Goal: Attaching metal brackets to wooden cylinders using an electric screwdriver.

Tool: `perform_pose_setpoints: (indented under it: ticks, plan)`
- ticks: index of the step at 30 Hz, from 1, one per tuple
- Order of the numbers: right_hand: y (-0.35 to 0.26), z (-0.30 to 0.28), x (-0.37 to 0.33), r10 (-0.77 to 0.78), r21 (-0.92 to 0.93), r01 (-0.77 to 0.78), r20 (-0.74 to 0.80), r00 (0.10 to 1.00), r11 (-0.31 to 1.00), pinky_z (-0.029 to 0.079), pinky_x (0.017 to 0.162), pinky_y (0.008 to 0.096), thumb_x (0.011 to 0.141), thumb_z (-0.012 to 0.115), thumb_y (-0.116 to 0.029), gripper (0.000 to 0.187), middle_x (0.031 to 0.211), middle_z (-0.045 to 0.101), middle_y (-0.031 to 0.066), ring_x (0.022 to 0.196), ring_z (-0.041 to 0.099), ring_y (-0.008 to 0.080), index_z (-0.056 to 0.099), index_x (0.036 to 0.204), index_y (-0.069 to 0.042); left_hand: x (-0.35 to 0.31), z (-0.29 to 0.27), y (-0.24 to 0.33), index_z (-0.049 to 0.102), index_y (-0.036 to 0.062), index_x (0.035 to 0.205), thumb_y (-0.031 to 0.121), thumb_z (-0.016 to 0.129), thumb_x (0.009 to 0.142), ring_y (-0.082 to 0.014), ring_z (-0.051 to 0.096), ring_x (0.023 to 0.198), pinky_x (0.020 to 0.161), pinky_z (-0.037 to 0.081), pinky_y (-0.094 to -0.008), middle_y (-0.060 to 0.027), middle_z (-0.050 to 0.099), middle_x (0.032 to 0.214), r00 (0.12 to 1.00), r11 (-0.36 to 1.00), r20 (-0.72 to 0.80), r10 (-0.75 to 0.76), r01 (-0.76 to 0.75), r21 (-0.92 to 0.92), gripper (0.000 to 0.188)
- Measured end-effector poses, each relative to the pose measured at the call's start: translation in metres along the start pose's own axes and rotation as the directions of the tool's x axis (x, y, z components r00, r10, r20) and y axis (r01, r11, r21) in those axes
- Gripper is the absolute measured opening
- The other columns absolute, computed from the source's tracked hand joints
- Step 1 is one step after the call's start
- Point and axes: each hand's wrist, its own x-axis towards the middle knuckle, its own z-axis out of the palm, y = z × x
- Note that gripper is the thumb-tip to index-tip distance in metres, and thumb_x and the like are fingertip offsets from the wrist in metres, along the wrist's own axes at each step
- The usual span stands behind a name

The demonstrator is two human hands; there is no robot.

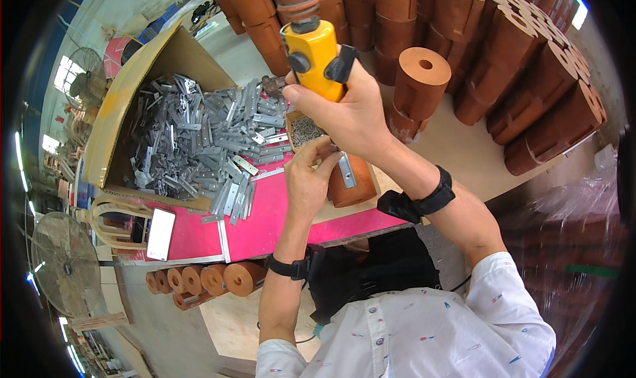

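Observation:
My right hand (pixel 361 113) is wrapped around a yellow power screwdriver (pixel 321 50), held upright above the table; its lower end is hidden behind my hands. Below it, a brown cylinder (pixel 353 194) lies on the table, with a flat metal plate (pixel 346 171) against its upper side. My left hand (pixel 307 179) is closed in a pinch at the far end of this plate. Whatever the fingertips hold is too small to make out. Just beyond them is a small box of screws (pixel 305 131).
A large cardboard box (pixel 99 136) on its side spills loose metal plates (pixel 199 129) across the pink tabletop (pixel 268 202). Brown cylinders (pixel 424 80) stand stacked at the far right; several more (pixel 242 278) lie below the table's edge. A white phone-like slab (pixel 161 234) rests near left.

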Motion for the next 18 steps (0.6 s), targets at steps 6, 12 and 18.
perform_pose_setpoints:
  ticks: [6, 12, 18]
  plan:
    - [0.008, -0.002, -0.001, -0.037, -0.067, 0.038, 0.015, 0.999, 0.997, 0.051, 0.068, 0.0286, 0.077, 0.078, -0.019, 0.049, 0.084, 0.066, 0.0085, 0.073, 0.063, 0.0130, 0.053, 0.113, 0.002, 0.003, 0.006, -0.010, 0.068, 0.0003, 0.100, -0.001, 0.071, 0.078, -0.0171, 0.066, 0.083, 0.076, 0.052, -0.0300, -0.0099, 0.066, 0.088, 0.999, 0.999, -0.041, -0.007, 0.006, -0.040, 0.023]
    - [0.010, -0.004, -0.003, -0.016, -0.067, 0.018, 0.026, 1.000, 0.998, 0.052, 0.068, 0.0312, 0.076, 0.077, -0.020, 0.051, 0.084, 0.065, 0.0115, 0.074, 0.065, 0.0184, 0.051, 0.114, 0.001, 0.003, 0.006, -0.010, 0.068, -0.0004, 0.095, 0.000, 0.073, 0.077, -0.0176, 0.063, 0.078, 0.072, 0.050, -0.0297, -0.0093, 0.065, 0.086, 0.998, 0.997, -0.053, 0.044, -0.041, 0.059, 0.018]
    - [0.010, -0.005, -0.006, -0.033, -0.129, 0.038, 0.042, 0.999, 0.991, 0.053, 0.069, 0.0323, 0.076, 0.077, -0.021, 0.052, 0.085, 0.066, 0.0133, 0.075, 0.066, 0.0222, 0.050, 0.115, 0.001, 0.001, 0.004, -0.007, 0.068, 0.0002, 0.094, 0.001, 0.072, 0.077, -0.0190, 0.063, 0.079, 0.073, 0.050, -0.0306, -0.0095, 0.065, 0.087, 0.998, 0.995, -0.050, 0.026, -0.021, 0.096, 0.018]
